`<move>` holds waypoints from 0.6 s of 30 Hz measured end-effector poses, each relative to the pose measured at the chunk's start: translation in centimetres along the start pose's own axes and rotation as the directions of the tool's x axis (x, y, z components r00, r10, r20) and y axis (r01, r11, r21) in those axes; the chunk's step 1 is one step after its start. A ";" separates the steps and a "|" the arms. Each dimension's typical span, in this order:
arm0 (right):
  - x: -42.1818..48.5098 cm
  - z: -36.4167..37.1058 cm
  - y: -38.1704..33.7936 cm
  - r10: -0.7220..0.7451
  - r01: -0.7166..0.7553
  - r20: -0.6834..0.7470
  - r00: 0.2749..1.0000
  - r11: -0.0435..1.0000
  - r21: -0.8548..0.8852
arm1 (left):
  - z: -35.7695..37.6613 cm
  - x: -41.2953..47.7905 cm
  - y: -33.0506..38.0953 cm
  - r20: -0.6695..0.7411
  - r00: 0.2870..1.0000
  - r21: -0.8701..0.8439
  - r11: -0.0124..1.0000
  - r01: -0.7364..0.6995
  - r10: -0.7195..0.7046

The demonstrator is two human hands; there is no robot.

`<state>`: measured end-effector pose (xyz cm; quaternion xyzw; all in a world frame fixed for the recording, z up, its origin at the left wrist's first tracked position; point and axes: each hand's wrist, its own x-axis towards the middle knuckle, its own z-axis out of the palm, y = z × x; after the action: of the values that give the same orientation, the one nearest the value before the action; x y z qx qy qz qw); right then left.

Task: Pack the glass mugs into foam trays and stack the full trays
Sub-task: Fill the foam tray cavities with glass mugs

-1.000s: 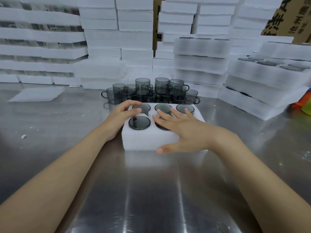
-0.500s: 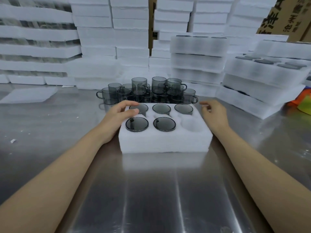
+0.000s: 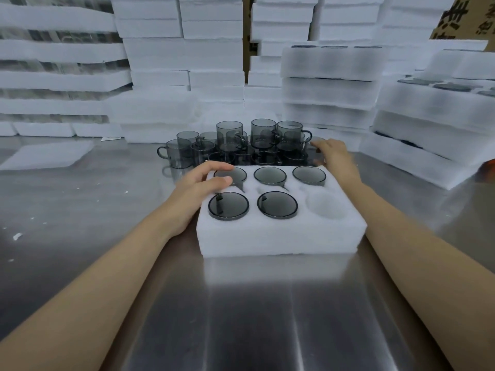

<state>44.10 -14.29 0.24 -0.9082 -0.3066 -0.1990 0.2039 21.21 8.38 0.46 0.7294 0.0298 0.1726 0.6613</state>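
Stacks of white foam trays (image 3: 214, 62) wall off the back of this brushed steel table (image 3: 254, 317), and more trays already loaded with dark mugs sit stepped up on the right (image 3: 428, 124). Front and centre lies the white rectangular foam tray with 6 round wells (image 3: 281, 236), flat on the steel between both forearms. 5 wells hold smoky grey glass mugs (image 3: 277, 204), sunk to their rims; the near-right well (image 3: 325, 204) is bare foam. Just behind the tray stands a tight cluster of loose smoky grey glass mugs with handles (image 3: 241, 143), some stacked on others. Left hand (image 3: 198, 188) rests on the tray's far-left corner, palm against the side, fingers loosely bent and lying on top by the far-left mug, pinching nothing. Right hand (image 3: 336, 156) is out past the tray's far-right corner, fingers at the right end of the loose cluster; it is blurred, so I cannot tell whether they close on a mug.
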 end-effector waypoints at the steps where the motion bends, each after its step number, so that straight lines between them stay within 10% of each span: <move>1: -0.1 -0.1 0.1 0.016 -0.015 -0.037 0.999 0.999 0.029 | 0.0 0.0 0.0 -0.001 1.000 0.001 1.000 -0.001 0.001; 10: -3.8 -2.8 -1.0 0.448 -0.138 -0.418 0.791 0.795 0.591 | 0.5 -0.7 0.9 -0.019 1.000 0.027 1.000 0.003 -0.003; 18: -9.1 -4.6 -2.5 0.574 -0.125 -0.292 0.765 0.578 0.807 | 0.8 -1.2 0.9 -0.075 0.997 0.071 0.997 -0.021 0.026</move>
<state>34.77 -19.03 0.26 -0.6929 -0.0974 -0.2482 0.6700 20.10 7.19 1.08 0.7453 0.0524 0.2069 0.6316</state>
